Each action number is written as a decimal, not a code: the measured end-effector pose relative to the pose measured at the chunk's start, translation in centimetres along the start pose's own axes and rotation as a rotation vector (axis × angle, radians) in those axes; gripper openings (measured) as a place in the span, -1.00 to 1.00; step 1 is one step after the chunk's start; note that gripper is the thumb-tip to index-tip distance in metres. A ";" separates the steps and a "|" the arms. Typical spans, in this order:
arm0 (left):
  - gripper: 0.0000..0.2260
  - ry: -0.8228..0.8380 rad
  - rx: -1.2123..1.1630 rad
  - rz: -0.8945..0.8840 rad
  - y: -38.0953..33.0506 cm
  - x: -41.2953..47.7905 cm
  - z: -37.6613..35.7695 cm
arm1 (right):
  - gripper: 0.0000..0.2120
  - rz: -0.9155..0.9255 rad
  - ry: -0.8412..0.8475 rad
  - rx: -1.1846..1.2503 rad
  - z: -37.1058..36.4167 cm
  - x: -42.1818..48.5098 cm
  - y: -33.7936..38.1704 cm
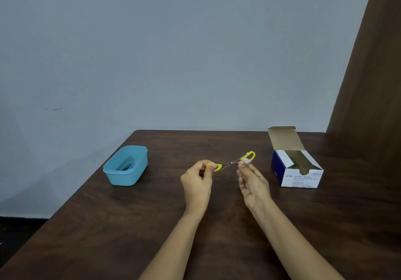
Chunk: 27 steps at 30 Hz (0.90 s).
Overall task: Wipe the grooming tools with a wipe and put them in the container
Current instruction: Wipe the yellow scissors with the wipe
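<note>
left hand [198, 180] pinches one yellow handle of the scissors [231, 163], held over mid table [152, 225]. right hand [252, 184] pinches white wipe [246, 160] on the other handle. blue container [130, 177] left, open swab box [303, 180] right.

The left hand [196, 183] and the right hand [253, 184] are seen bare, with slender fingers and short-trimmed nails. The left forearm [173, 243] and the right forearm [293, 236] are likewise uncovered as far as the lower edge of the view, where they are cut off.
</note>
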<state>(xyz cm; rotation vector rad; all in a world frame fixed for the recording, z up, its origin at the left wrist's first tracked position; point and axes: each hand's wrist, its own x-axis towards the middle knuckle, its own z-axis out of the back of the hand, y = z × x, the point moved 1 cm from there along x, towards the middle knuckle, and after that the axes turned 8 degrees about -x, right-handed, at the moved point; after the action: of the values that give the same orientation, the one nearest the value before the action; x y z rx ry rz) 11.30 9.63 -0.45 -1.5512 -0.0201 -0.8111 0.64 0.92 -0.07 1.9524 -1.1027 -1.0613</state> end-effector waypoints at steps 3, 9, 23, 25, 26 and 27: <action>-0.94 -0.013 0.012 -0.031 0.0 0.2 0.3 | -0.79 -0.056 0.067 0.005 0.2 0.1 0.4; -0.93 0.025 0.005 -0.042 -0.3 0.2 0.5 | -0.74 -0.076 0.095 0.010 0.6 0.5 1.2; -0.93 0.161 0.124 -0.090 -0.6 0.8 1.5 | -0.93 0.597 -0.096 -0.800 2.8 1.4 3.5; -0.92 0.177 0.164 -0.134 -0.4 0.8 1.5 | -0.92 0.688 -0.116 -1.017 3.2 1.8 3.6; -0.92 0.184 0.189 -0.157 -0.4 0.8 1.6 | -0.92 0.732 -0.122 -1.108 3.4 1.9 3.7; -0.92 0.190 0.215 -0.182 -0.4 0.8 1.6 | -0.93 0.783 -0.123 -1.195 3.6 1.9 3.9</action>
<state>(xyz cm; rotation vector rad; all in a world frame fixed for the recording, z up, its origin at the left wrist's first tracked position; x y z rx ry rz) 12.49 10.75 0.40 -1.2780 -0.1080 -1.0626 -3.28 -3.01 0.80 0.4546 -0.8248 -0.9986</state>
